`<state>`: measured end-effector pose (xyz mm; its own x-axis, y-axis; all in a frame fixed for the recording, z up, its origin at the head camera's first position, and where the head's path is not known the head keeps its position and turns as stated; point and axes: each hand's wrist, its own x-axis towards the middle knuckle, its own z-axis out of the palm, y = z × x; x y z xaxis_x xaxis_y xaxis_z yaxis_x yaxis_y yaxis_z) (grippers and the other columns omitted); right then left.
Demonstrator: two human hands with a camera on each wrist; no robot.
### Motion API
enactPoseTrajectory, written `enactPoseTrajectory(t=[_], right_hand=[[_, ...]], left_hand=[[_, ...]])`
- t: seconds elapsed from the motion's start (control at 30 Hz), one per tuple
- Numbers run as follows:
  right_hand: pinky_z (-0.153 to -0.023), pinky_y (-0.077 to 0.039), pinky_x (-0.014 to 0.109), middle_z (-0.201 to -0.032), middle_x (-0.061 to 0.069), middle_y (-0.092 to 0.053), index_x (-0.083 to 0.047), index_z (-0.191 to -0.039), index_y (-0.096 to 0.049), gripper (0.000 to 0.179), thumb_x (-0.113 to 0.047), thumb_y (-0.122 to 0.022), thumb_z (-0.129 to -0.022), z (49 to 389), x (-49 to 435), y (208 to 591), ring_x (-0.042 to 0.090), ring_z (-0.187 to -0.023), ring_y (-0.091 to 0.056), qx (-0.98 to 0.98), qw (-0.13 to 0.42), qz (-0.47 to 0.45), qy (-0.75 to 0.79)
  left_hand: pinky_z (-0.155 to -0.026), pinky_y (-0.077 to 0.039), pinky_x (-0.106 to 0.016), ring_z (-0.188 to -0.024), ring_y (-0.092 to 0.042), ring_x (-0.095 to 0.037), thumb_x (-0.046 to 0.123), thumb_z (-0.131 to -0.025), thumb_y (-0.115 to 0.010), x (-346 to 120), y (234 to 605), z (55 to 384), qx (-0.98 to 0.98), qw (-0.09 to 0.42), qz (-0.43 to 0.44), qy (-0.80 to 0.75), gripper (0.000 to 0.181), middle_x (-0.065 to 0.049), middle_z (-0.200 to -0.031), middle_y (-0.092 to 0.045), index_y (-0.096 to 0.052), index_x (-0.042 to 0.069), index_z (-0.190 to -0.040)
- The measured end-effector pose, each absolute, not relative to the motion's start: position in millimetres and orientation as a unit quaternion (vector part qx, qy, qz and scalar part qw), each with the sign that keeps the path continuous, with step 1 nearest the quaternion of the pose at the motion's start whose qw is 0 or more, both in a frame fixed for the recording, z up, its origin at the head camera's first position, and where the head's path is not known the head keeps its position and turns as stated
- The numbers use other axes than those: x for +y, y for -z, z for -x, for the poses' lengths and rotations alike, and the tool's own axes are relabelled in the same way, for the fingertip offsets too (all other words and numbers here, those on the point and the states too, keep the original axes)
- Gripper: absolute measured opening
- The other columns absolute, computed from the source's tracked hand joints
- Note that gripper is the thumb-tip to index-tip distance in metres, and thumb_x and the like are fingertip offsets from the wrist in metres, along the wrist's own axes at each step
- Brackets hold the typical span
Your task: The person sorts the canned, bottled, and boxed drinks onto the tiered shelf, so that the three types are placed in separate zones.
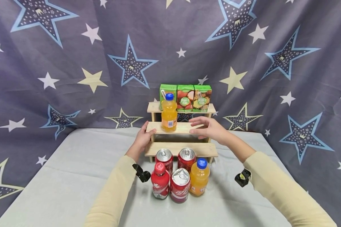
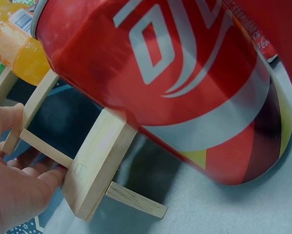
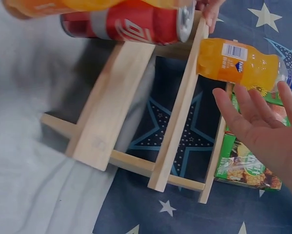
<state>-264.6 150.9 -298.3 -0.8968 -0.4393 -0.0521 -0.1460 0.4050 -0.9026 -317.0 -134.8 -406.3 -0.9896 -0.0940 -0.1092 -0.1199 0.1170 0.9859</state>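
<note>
1. Gripping the left end of the middle shelf (image 1: pixel 182 127), the left hand (image 1: pixel 142 138) sets its thumb on the board, fingers curled round its end. Caution: an uneven pull could tilt the three-tier wooden stand (image 1: pixel 199 148).
2. Note bottle position: the blue-capped orange-drink bottle (image 1: pixel 169 114) stands upright on that shelf, at the centre of the frame. Its base looks near the front edge; a jolt could send it down toward the rear-left red soda can (image 1: pixel 164 162).
3. Check the right hand (image 1: pixel 211 129), right of frame centre: fingers extended and spread, grasping nothing, apart from the bottle. From where I stand, a fast leftward sweep could topple it.
4. Protect the three juice cartons (image 1: pixel 185 101) on the top shelf, above centre: rocking the stand could shift them.
5. Watch the black wrist mount (image 1: pixel 142 174), lower centre, just beside the red-capped bottle (image 1: pixel 160 183). Lowering the left arm carelessly could knock that bottle against the front red soda can (image 1: pixel 179 190).
</note>
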Motion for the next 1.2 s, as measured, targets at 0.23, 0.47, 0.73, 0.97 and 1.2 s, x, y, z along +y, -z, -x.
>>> enactPoseTrajectory(t=[0.23, 0.47, 0.73, 0.97, 1.2], right_hand=[[-0.089, -0.054, 0.045, -0.137, 0.018, -0.049, -0.009, -0.134, -0.047, 0.058, -0.028, -0.069, -0.084, 253, 164, 310, 0.027, -0.11, -0.06, 0.821, 0.157, 0.228, 0.5], [-0.088, -0.054, 0.038, -0.136, 0.015, -0.05, -0.007, -0.133, -0.048, 0.056, -0.026, -0.069, -0.085, 240, 173, 317, 0.03, -0.116, -0.056, 0.816, 0.17, 0.247, 0.493], [-0.089, -0.054, 0.037, -0.134, 0.017, -0.052, -0.004, -0.133, -0.049, 0.054, -0.024, -0.068, -0.085, 232, 181, 325, 0.03, -0.111, -0.059, 0.813, 0.178, 0.261, 0.49], [-0.088, -0.054, 0.035, -0.132, 0.014, -0.054, -0.011, -0.131, -0.051, 0.052, -0.028, -0.068, -0.085, 225, 191, 333, 0.035, -0.12, -0.052, 0.82, 0.202, 0.254, 0.472], [-0.091, -0.054, 0.038, -0.134, 0.021, -0.05, -0.005, -0.131, -0.049, 0.057, -0.026, -0.071, -0.083, 217, 197, 344, 0.038, -0.122, -0.051, 0.809, 0.223, 0.265, 0.474]], left_hand=[[-0.117, -0.024, -0.042, -0.14, -0.029, -0.032, 0.018, -0.094, -0.055, -135, 407, 317, 0.746, 0.009, 0.074, -0.662, 0.07, -0.015, -0.156, -0.019, -0.015, 0.019, -0.151], [-0.117, -0.024, -0.043, -0.14, -0.027, -0.033, 0.019, -0.094, -0.055, -136, 406, 316, 0.747, 0.013, 0.077, -0.66, 0.07, -0.015, -0.156, -0.017, -0.014, 0.02, -0.152], [-0.117, -0.025, -0.042, -0.14, -0.029, -0.032, 0.02, -0.094, -0.056, -135, 407, 317, 0.748, 0.014, 0.075, -0.659, 0.07, -0.015, -0.156, -0.018, -0.015, 0.022, -0.151], [-0.117, -0.023, -0.042, -0.14, -0.028, -0.033, 0.019, -0.094, -0.056, -135, 407, 318, 0.749, 0.014, 0.071, -0.658, 0.071, -0.016, -0.156, -0.019, -0.015, 0.02, -0.152], [-0.117, -0.023, -0.042, -0.14, -0.027, -0.033, 0.019, -0.094, -0.055, -136, 406, 317, 0.752, 0.012, 0.07, -0.655, 0.07, -0.014, -0.156, -0.018, -0.015, 0.019, -0.152]])
